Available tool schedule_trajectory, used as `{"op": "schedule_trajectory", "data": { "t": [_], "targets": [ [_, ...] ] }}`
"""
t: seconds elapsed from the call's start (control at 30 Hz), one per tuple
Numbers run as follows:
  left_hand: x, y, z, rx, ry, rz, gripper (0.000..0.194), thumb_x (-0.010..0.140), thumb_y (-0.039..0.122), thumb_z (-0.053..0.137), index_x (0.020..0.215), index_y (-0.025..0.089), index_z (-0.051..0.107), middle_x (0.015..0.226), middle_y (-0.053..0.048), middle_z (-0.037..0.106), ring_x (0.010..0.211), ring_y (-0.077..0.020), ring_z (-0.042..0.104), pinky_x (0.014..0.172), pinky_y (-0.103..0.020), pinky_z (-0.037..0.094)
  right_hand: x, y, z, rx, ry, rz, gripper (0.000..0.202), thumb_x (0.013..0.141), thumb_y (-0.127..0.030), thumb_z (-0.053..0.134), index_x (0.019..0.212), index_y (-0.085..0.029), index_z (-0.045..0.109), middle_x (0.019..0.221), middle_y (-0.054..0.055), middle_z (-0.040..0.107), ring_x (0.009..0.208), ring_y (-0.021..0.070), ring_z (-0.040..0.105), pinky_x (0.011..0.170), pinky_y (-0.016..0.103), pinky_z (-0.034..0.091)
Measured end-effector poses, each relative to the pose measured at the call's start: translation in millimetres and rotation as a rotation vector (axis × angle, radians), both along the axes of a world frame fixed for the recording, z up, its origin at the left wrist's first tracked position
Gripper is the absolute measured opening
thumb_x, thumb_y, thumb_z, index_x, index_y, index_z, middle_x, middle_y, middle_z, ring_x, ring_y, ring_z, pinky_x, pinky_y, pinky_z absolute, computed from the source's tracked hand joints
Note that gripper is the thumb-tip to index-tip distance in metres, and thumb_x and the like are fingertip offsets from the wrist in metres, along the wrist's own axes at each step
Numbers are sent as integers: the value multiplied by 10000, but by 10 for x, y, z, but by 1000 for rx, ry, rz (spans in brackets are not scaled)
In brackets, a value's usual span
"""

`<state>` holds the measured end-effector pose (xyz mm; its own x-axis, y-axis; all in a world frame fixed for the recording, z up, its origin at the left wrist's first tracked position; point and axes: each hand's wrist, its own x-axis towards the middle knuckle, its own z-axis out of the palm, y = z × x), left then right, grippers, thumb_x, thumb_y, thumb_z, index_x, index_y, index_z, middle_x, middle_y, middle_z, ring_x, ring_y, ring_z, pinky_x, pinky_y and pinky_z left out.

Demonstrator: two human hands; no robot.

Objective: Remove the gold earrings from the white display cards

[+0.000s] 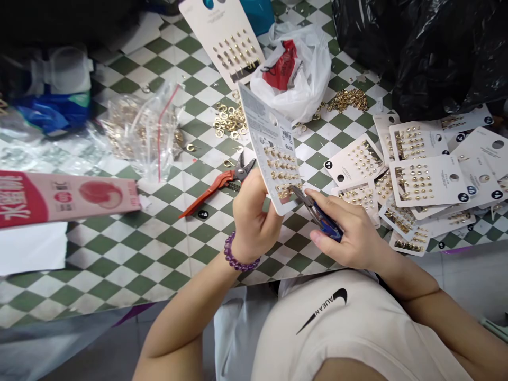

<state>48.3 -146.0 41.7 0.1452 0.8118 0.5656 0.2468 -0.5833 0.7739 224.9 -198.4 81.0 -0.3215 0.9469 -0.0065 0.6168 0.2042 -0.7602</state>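
Blue-handled pliers [324,221] point leftward from curled right hand [355,233].

In the left hand [256,219], one card [273,159]; in the right hand [353,227], one pair of pliers [327,222]. Left of both, one cutter [210,191], one box [67,198], one zip bag [148,137]. Beyond, one loose card [226,39], one white bag [311,87]. Rightward, at least ten overlapping cards [432,182].

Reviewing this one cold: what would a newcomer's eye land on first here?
Probably the printed card near the middle, held up by the left grip, with the blue-handled pliers in the right grip at its lower end. Next might come the pile of cards at the right, below the shiny black plastic in the picture. The pink box at the left edge also stands out against the green-and-white checked tabletop.
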Motion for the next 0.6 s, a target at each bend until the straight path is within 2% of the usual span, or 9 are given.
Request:
{"op": "schedule_trajectory", "data": {
  "t": [0.1,0.23,0.6],
  "targets": [
    [-2,8,23,27,7,21,180,921,234,486,1067,237,591,965,-22,658,888,-164,638,788,-288,525,7,-3,-9,-20,68,-12,536,842,-344,499,1330,-123,498,798,16,543,690,103,510,640,226,446],
    [-15,15,18,53,22,53,159,921,242,489,1039,245,596,917,-9,658,831,-149,637,745,-271,531,17,-2,-21,-51,95,-9,556,837,-339,514,1351,-130,480,847,29,559,713,110,513,664,232,461],
    [-10,-13,-49,10,-11,27,170,898,185,519,1040,261,572,982,17,675,885,-139,649,797,-277,531,30,-2,-36,-68,142,-4,564,849,-362,509,1365,-139,465,864,40,578,762,135,545,692,260,486]
  ]
}}
